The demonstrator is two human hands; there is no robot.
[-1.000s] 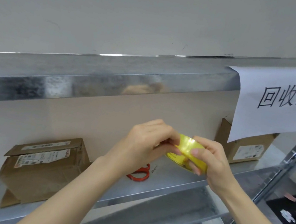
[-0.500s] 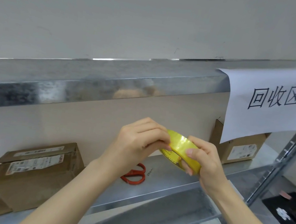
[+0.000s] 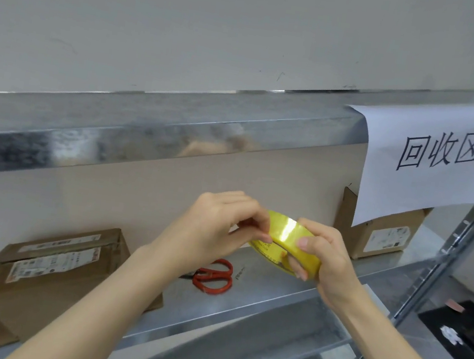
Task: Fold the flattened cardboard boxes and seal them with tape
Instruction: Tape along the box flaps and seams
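A yellow tape roll [image 3: 287, 236] is held in the air in front of the metal shelf [image 3: 258, 293]. My right hand [image 3: 321, 262] grips the roll from the right, thumb on its outer face and fingers through its core. My left hand [image 3: 219, 226] pinches the roll's left edge with curled fingertips. A brown cardboard box [image 3: 58, 272] with white labels lies on the shelf at the left, its flap loose. A second cardboard box [image 3: 381, 234] stands at the shelf's right, partly behind a paper sign.
Red-handled scissors [image 3: 213, 277] lie on the shelf below my left hand. A white paper sign [image 3: 436, 156] with black characters hangs from the upper shelf beam [image 3: 144, 134]. A perforated metal upright [image 3: 461, 231] rises at the right. A black mat [image 3: 465, 330] lies on the floor.
The view has drifted slightly, so the shelf and boxes sit a little lower and further left. Both hands stay on the tape roll, the left fingertips working along its edge.
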